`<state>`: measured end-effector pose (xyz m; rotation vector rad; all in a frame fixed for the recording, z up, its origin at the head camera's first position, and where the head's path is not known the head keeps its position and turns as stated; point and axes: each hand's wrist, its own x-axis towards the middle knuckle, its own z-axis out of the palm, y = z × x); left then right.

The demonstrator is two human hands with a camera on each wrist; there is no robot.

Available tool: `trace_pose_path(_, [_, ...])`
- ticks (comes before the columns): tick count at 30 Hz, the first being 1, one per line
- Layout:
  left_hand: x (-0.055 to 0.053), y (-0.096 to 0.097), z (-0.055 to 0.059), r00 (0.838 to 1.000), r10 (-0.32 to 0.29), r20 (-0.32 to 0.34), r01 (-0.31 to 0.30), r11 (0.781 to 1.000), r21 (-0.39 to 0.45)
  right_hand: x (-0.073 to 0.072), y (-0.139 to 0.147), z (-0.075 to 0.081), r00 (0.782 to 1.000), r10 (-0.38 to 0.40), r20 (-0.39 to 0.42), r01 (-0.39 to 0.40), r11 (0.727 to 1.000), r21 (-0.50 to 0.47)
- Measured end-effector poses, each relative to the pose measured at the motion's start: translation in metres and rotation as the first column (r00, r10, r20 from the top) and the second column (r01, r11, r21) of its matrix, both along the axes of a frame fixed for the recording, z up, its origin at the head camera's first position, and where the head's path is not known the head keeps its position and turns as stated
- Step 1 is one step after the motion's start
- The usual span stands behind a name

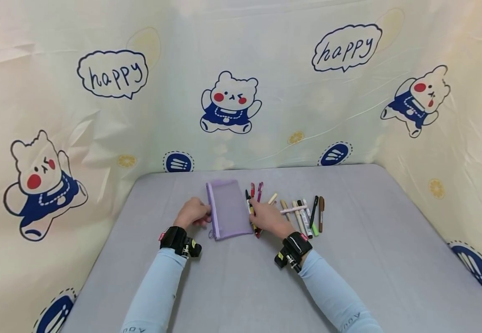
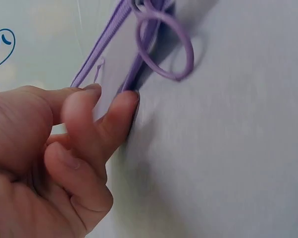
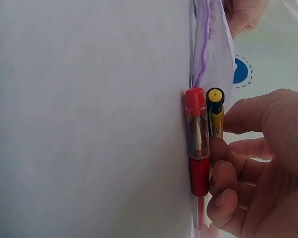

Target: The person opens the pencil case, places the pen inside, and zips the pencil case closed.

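Note:
A purple mesh zip pouch [image 1: 229, 210] lies flat on the table. My left hand [image 1: 192, 213] is at its left, zipped side, fingertips on the pouch's purple edges [image 2: 102, 44]; the edges stand apart in the left wrist view. A purple ring [image 2: 189, 49] hangs from the zip end. Right of the pouch, my right hand [image 1: 271, 217] pinches a yellow pen with a black clip [image 3: 216, 98] between thumb and fingers. Beside that pen lies a red pen with a clear barrel [image 3: 200, 176], close to the fingertips. The right hand partly covers the pens under it.
Near the right hand are a red pen [image 1: 253, 188], a purple pen [image 1: 259, 191] and a cream marker [image 1: 272, 199]. Farther right lie several markers, among them a black one [image 1: 314, 210] and a brown one [image 1: 321, 213], with a pale pink pen [image 1: 294, 209] across some.

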<state>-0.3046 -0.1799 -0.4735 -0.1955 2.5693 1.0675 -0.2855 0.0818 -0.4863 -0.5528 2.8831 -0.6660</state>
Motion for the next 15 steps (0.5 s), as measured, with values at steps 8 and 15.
trace_pose_path(8, [-0.0066, 0.0096, -0.0003, 0.999, 0.035, -0.017, -0.035, 0.999, -0.029, -0.0001, -0.0046, 0.0032, 1.0, -0.01, -0.001, 0.01, 0.999, 0.036])
trace_pose_path(15, [-0.0091, 0.0081, -0.0051, 0.996, 0.066, 0.055, -0.069, 0.995, 0.065, 0.0, -0.0046, 0.0039, 1.0, 0.008, -0.007, -0.007, 0.998, 0.065])
